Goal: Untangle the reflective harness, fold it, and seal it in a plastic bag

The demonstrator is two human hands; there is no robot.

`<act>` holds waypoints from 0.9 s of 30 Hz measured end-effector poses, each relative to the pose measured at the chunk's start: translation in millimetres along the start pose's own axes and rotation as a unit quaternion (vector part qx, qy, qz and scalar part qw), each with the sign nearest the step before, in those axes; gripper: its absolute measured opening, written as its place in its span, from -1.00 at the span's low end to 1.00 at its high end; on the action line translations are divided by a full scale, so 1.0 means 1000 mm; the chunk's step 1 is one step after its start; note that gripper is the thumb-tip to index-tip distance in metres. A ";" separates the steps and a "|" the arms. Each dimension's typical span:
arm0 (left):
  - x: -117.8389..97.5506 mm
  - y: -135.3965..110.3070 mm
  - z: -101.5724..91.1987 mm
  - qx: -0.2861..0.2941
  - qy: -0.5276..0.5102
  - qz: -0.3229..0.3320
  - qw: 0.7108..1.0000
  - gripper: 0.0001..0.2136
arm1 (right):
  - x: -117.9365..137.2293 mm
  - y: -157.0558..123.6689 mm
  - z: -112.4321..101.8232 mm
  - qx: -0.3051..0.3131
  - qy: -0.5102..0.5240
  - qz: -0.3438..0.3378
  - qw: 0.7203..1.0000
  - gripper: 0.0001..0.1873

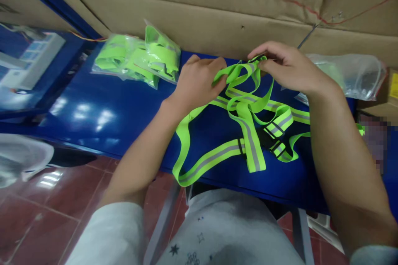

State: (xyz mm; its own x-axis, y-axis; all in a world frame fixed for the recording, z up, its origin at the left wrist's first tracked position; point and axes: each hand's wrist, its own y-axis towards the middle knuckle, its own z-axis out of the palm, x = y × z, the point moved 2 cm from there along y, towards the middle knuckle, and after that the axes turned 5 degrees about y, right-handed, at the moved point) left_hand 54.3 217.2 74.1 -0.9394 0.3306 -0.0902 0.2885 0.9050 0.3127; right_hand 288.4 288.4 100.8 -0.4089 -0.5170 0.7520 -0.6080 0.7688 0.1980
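Observation:
A neon-yellow reflective strap harness with grey stripes and black buckles lies tangled on the blue table, one loop hanging over the front edge. My left hand is closed on a fold of the strap near the table's far side. My right hand pinches the strap's upper end a little further right, its fingers pressed together over it.
Several bagged neon harnesses lie at the table's far left. A clear plastic bag sits at the far right beside a cardboard box. Cardboard sheets stand behind the table. Red floor tiles show below.

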 end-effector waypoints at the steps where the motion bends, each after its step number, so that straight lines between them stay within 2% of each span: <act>1: 0.003 0.001 -0.001 -0.002 0.001 -0.033 0.999 -0.77 | 0.000 0.000 0.001 0.004 -0.001 0.008 1.000 -0.68; 4: 0.015 0.003 0.000 -0.029 0.005 -0.124 0.992 -0.69 | -0.001 -0.001 0.003 0.021 -0.014 0.024 0.999 -0.76; 6: 0.024 0.005 0.002 -0.052 0.020 -0.161 0.985 -0.65 | -0.003 -0.001 0.004 0.022 -0.008 0.028 0.999 -0.82; 12: 0.041 0.005 0.008 -0.137 0.007 -0.179 0.974 -0.67 | -0.004 -0.003 0.004 0.060 0.090 0.034 0.994 -0.64; 16: 0.044 0.006 0.007 -0.130 0.015 -0.202 0.971 -0.74 | 0.004 -0.004 0.001 0.070 0.049 0.040 0.996 -0.79; 22: 0.046 0.011 0.003 -0.056 0.020 -0.261 0.963 -0.79 | 0.001 -0.001 0.002 0.059 -0.001 0.070 0.996 -0.72; 25: 0.062 0.011 0.009 -0.066 0.009 -0.267 0.961 -0.80 | -0.010 0.000 -0.001 0.017 -0.042 0.091 0.995 -0.73; 27: 0.081 0.013 0.020 -0.113 -0.021 -0.260 0.959 -0.84 | -0.014 0.001 -0.004 -0.011 -0.066 0.083 0.994 -0.76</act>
State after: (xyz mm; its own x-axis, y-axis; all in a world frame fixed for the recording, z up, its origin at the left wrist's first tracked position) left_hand -14.2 260.9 51.7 -0.9359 -0.1348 -0.3254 -0.2686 0.8708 0.4118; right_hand 296.5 297.8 92.7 -0.5882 -0.4263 0.6873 -0.5101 0.8550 0.0938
